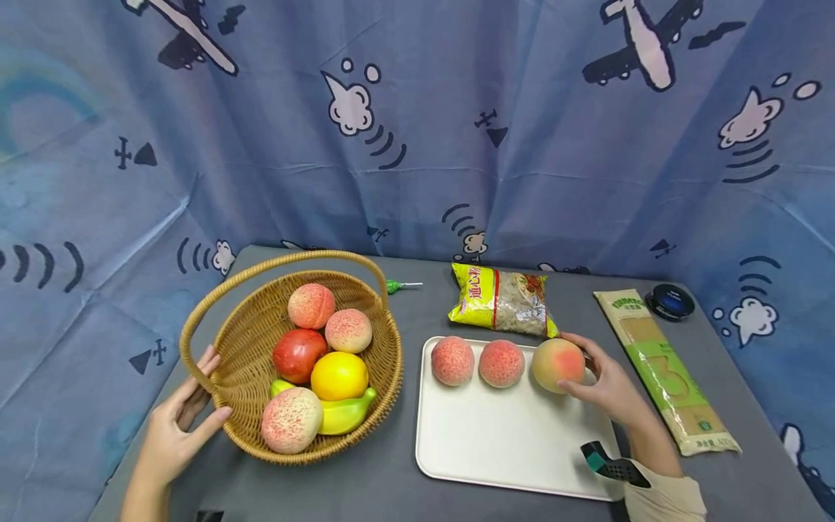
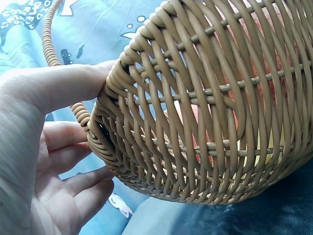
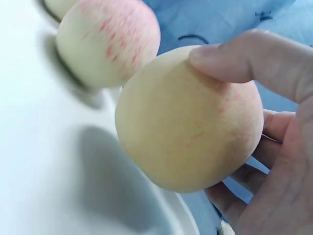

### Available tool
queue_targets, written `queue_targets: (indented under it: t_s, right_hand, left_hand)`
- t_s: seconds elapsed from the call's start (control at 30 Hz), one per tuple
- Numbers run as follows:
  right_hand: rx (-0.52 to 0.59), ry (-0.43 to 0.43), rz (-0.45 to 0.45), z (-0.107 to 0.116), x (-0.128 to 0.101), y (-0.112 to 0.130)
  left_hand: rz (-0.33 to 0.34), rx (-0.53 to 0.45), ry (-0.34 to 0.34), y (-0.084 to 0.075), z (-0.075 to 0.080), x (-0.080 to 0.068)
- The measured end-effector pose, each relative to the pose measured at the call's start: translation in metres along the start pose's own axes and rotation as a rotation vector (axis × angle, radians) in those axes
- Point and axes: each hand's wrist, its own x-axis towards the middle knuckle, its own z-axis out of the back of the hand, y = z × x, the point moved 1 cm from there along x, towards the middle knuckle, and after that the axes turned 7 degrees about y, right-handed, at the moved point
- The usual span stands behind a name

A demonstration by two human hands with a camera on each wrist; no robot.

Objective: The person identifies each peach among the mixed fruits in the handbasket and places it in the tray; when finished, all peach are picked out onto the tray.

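Note:
My left hand (image 1: 172, 428) holds the left side of a wicker basket (image 1: 396, 355) beside the handle's foot; in the left wrist view its thumb and fingertips touch the woven rim (image 2: 111, 90). Inside are three peaches (image 1: 291, 420), a red apple-like fruit (image 1: 299, 355), a yellow lemon-like fruit (image 1: 340, 375) and a yellow-green banana (image 1: 346, 415). My right hand (image 1: 613, 384) grips a yellow-pink peach (image 1: 557, 362) at the white tray's (image 1: 496, 442) far right; the right wrist view shows the thumb across this peach (image 3: 186, 122). Two redder peaches (image 1: 501, 363) sit in the tray to its left.
A yellow bag of pasta (image 1: 499, 299) lies behind the tray. Right of the tray are a long green-and-tan noodle packet (image 1: 668, 370) and a round dark tin (image 1: 672, 301). A green-wrapped lollipop (image 1: 394, 286) lies behind the basket. A patterned blue curtain (image 1: 417, 145) backs the table.

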Motion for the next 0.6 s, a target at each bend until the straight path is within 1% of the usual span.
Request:
queue_targets:
  t_s: [0.03, 0.13, 0.27, 0.4, 0.43, 0.5, 0.6]
  right_hand:
    - [-0.004, 0.003, -0.012, -0.001, -0.001, -0.003]
    - [-0.015, 0.003, -0.035, -0.001, -0.002, -0.011]
    - [-0.043, 0.013, -0.076, 0.000, -0.004, -0.018]
    - [-0.070, 0.050, -0.119, 0.001, -0.003, -0.024]
    - [-0.065, 0.062, -0.120, 0.002, -0.003, -0.025]
    - [-0.031, 0.092, -0.114, 0.003, -0.003, -0.028]
    - [0.011, 0.142, -0.105, 0.007, -0.004, -0.031]
  left_hand:
    - [0.011, 0.007, 0.000, 0.000, 0.000, 0.000]
    - [0.012, 0.004, 0.001, 0.001, 0.001, 0.000]
    - [-0.033, -0.018, 0.009, 0.002, 0.001, 0.000]
    - [-0.079, -0.026, 0.014, 0.002, 0.001, 0.001]
    - [-0.083, -0.025, 0.013, 0.002, 0.001, 0.002]
    - [-0.054, -0.015, 0.009, 0.001, 0.001, 0.001]
    - [-0.055, -0.021, 0.011, 0.002, 0.001, 0.001]
